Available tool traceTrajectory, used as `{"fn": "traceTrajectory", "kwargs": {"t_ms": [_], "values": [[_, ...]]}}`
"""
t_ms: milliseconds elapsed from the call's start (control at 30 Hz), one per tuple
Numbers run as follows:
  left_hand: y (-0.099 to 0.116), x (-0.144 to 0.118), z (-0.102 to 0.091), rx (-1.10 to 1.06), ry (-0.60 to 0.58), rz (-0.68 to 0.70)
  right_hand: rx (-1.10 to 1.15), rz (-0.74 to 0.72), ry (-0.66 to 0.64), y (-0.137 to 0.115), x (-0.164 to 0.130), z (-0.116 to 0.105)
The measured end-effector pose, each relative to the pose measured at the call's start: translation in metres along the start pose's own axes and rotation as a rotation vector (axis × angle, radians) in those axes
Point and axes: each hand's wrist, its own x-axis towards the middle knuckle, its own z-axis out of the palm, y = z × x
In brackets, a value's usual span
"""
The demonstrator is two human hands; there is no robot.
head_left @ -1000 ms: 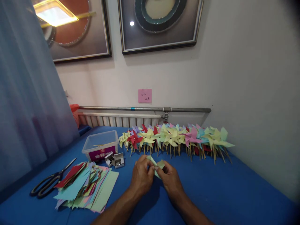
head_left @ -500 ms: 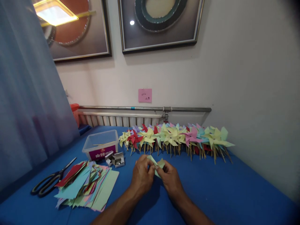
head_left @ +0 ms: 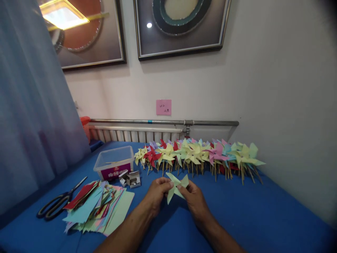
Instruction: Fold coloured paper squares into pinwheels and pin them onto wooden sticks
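Both hands were raised just above the blue table (head_left: 250, 218), close together. The left hand (head_left: 155, 194) and the right hand (head_left: 195, 200) each pinched the pale green paper pinwheel (head_left: 176, 184) between thumb and fingertips; the pinwheel sat between them, its blades spread above the knuckles, one point hanging down in the gap. To the left lay a loose stack of coloured paper sheets (head_left: 98, 209), with black scissors (head_left: 56, 203) just beside its far left edge. Beyond the stack sat a small open metal box (head_left: 131, 179) and a clear plastic tub (head_left: 113, 162). Farthest back, a row of finished pinwheels (head_left: 200, 154) on sticks lay near the wall.
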Motion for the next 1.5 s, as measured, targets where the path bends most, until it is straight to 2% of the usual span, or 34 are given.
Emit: {"fn": "traceTrajectory", "kwargs": {"t_ms": [100,267,433,633,733,933,1133,1300,1500], "values": [[-0.002,-0.001,0.0,-0.047,-0.018,-0.033,-0.037,-0.012,-0.007,-0.005,-0.004,0.003],[-0.004,0.002,-0.001,0.006,-0.012,-0.003,-0.125,-0.046,0.026,-0.011,-0.007,0.007],[-0.008,0.005,-0.001,0.041,0.045,0.009,-0.172,-0.046,0.033,-0.009,-0.007,0.009],[-0.01,0.005,0.001,0.054,0.021,0.103,-0.242,-0.089,0.057,-0.004,-0.007,0.006],[-0.01,0.006,0.002,0.071,0.024,0.085,-0.256,-0.086,0.058,-0.005,-0.007,0.005],[-0.008,0.008,-0.001,0.111,0.117,0.013,-0.17,-0.013,0.025,-0.009,-0.006,0.006],[-0.006,0.007,-0.004,0.127,0.116,0.015,-0.036,0.087,0.004,-0.012,-0.008,0.005],[-0.012,0.01,-0.006,0.171,0.089,0.061,0.063,0.091,-0.047,-0.014,-0.011,0.008],[-0.013,0.01,-0.005,0.181,0.081,0.072,0.01,0.11,-0.03,-0.002,0.0,0.003]]}}
